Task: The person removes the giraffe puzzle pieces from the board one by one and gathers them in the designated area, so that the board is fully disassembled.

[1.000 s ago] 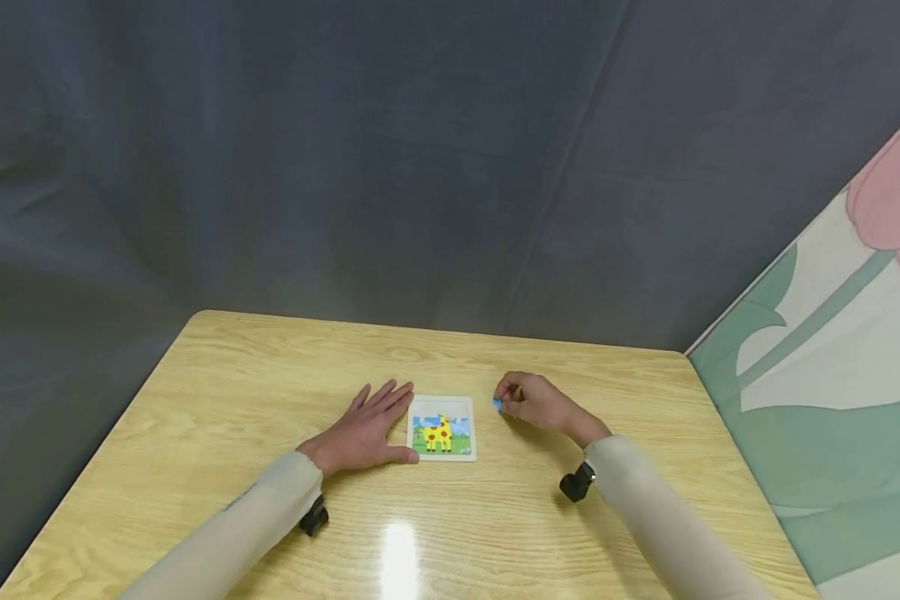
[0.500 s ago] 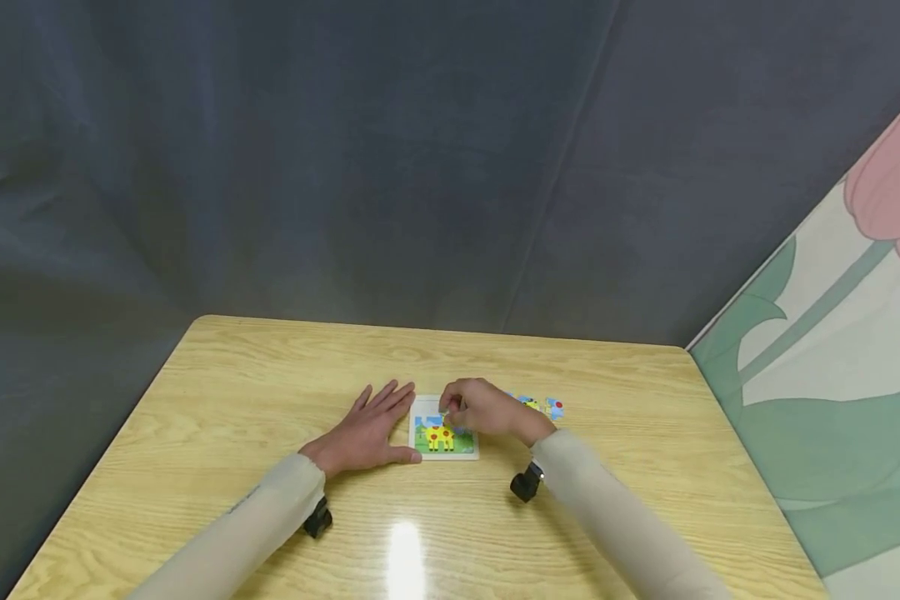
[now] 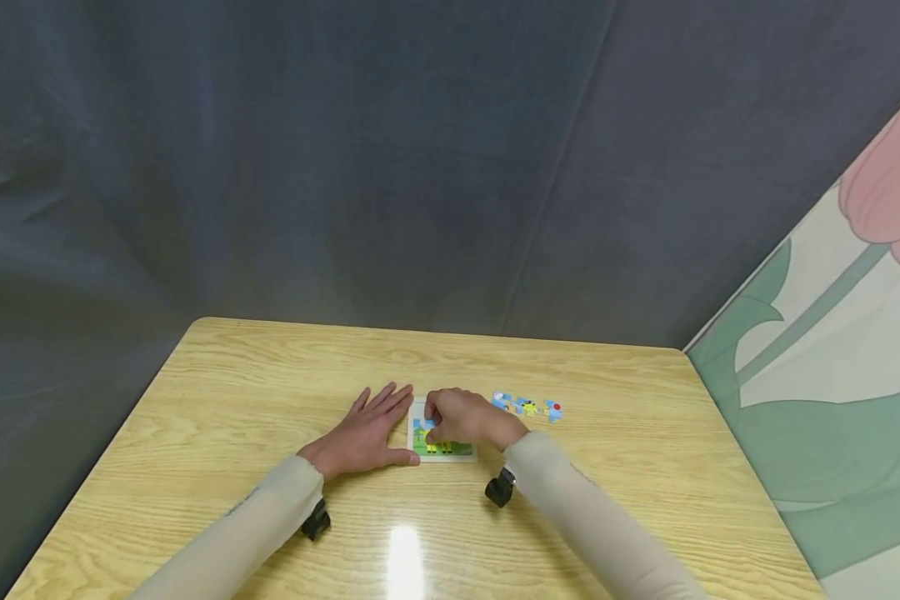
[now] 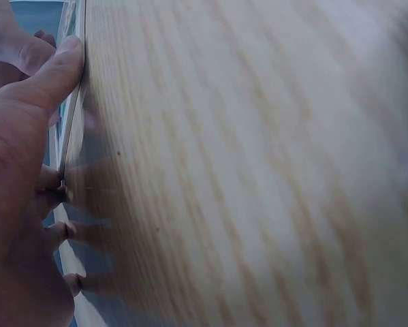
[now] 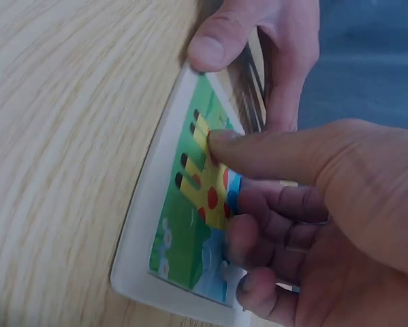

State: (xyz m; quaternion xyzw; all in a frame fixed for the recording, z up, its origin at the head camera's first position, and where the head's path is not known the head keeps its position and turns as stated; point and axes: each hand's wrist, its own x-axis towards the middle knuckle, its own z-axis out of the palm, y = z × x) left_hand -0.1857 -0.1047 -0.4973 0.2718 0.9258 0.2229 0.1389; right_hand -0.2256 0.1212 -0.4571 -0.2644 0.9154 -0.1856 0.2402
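A small jigsaw puzzle board (image 3: 450,459) with a white rim lies on the table, showing part of a yellow, red-spotted giraffe on green ground (image 5: 210,197). My left hand (image 3: 363,435) rests flat with spread fingers at its left side, thumb on the lower left corner. Over the board's upper middle, my right hand (image 3: 465,417) bends down and pinches a blue puzzle piece (image 5: 234,193) between thumb and fingers, close against the picture. Most of that piece is hidden by the fingers. The right hand also covers the board's upper right part in the head view.
Right of the board lie three loose puzzle pieces: a blue and white one (image 3: 501,401), a yellow and blue one (image 3: 528,407), and a blue one with a red spot (image 3: 553,410). A dark curtain (image 3: 420,167) hangs behind the wooden table (image 3: 285,358).
My right hand has carried the blue piece leftward from beside the board to over it, uncovering the loose pieces, then slid slightly further left. My left hand has stayed in place.
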